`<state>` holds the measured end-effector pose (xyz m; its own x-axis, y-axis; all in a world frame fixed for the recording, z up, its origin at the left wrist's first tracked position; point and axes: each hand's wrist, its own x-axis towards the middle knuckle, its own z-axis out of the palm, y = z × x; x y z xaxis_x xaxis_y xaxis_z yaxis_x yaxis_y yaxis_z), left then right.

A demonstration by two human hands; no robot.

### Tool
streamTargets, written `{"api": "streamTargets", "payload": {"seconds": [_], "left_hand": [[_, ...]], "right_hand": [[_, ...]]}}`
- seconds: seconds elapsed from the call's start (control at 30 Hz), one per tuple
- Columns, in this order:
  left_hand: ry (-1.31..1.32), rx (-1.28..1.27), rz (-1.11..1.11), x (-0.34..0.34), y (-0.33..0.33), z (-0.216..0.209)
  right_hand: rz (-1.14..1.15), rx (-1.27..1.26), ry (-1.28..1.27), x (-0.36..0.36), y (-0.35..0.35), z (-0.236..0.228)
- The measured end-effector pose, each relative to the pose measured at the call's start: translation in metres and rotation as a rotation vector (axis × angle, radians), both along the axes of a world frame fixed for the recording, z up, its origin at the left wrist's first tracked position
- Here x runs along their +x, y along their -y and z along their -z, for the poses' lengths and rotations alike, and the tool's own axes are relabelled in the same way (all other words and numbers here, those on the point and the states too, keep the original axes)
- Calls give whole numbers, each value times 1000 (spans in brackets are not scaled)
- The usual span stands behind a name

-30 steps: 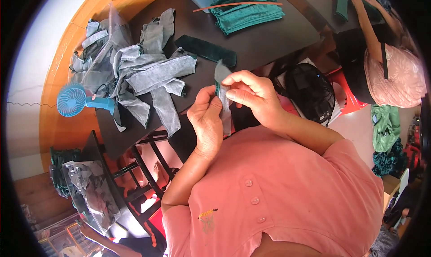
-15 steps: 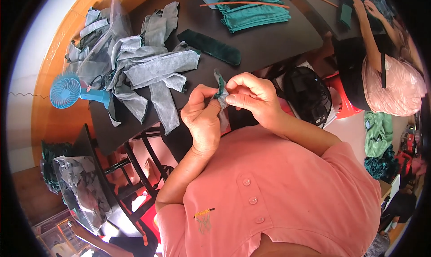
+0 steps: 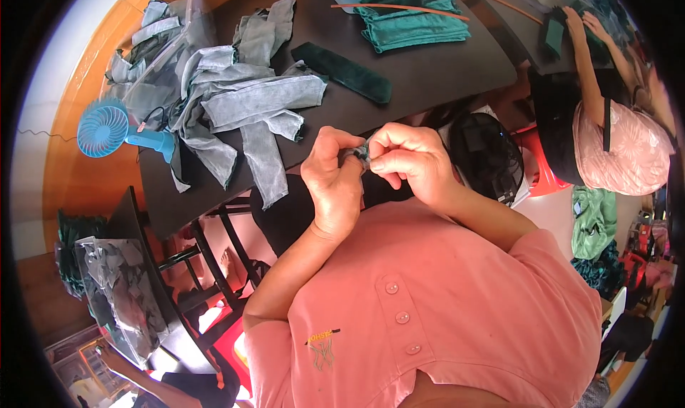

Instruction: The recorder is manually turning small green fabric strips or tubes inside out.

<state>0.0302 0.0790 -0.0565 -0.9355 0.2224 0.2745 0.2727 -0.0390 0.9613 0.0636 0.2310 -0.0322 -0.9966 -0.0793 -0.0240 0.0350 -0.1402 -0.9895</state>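
Between my fingertips, in front of my chest, is a small bunched piece of grey and dark green fabric (image 3: 362,153). My left hand (image 3: 332,176) pinches it from the left, and my right hand (image 3: 412,160) pinches its right side. Most of the piece is hidden by my fingers. Just beyond my hands, on the dark table (image 3: 300,133), lies a flat dark green velvet strip (image 3: 342,73). A loose heap of grey fabric strips (image 3: 264,100) with green edges spreads to the left of it.
A blue handheld fan (image 3: 103,128) stands at the table's left edge. Folded teal cloth (image 3: 414,26) and a thin brown stick (image 3: 399,8) lie at the back. To the right are a black fan (image 3: 486,157) and a person in a pink patterned top (image 3: 621,144) handling green fabric.
The upright end of the fabric piece has dropped and is now bunched between my fingertips. My hands have moved slightly right. The view has shifted a little.
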Motion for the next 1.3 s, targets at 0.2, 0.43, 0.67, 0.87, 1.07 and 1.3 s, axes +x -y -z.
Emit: {"api": "streamTargets", "payload": {"seconds": [0.2,0.43,0.67,0.87,1.07,1.3], "left_hand": [[-372,-108,27,-8,-16,-9],[296,291,32,3,-3,-10],[146,203,-9,7,1,-4],[142,335,97,6,16,1],[372,453,-1,9,25,-8],[430,384,-33,11,17,-21]], "right_hand": [[45,315,-380,6,0,-1],[171,312,-445,10,9,2],[72,492,-487,1,7,-3],[-37,298,-293,4,21,-11],[73,115,-187,8,25,-10],[133,163,-316,-3,16,-3]]}}
